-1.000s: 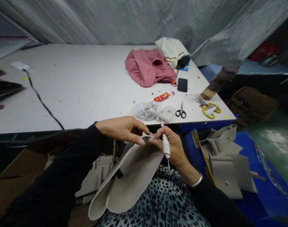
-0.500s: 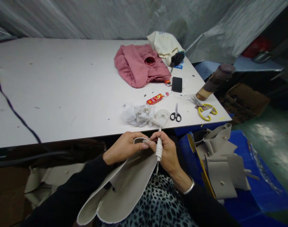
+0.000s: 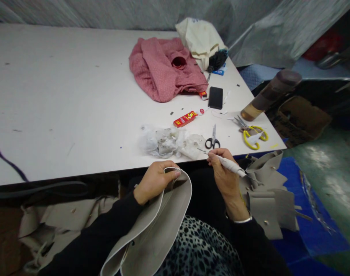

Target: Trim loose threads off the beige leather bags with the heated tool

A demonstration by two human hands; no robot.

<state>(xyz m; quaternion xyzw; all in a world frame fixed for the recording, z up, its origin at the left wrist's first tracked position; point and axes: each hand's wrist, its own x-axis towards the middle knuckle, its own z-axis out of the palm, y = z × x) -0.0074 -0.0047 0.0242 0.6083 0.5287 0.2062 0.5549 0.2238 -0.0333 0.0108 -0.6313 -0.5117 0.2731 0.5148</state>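
Observation:
My left hand (image 3: 157, 180) pinches the upper edge of a beige leather bag piece (image 3: 172, 214), thumb inside and fingers outside. The folded piece hangs down over my lap, its pale edges curving to the lower left. To the right, apart from the leather, my right hand (image 3: 225, 174) is closed around an awl (image 3: 231, 165) with a white, wrapped handle. Its thin metal tip points up and left, over the table edge near a crumpled clear plastic bag (image 3: 166, 142). Small black-handled scissors (image 3: 212, 140) lie just beyond that hand.
On the white table (image 3: 62, 96) lie a pink cloth (image 3: 160, 69), a cream bag (image 3: 199, 40), a black phone-like slab (image 3: 215, 97), a red packet (image 3: 185, 119), yellow-handled scissors (image 3: 254, 138) and a tilted bottle (image 3: 269, 96). More beige leather pieces (image 3: 265, 211) sit at the right, others lower left.
My right hand has moved away from the leather edge to the right, and the awl has swung from upright to slanting. My left hand keeps hold of the leather. The view has shifted slightly.

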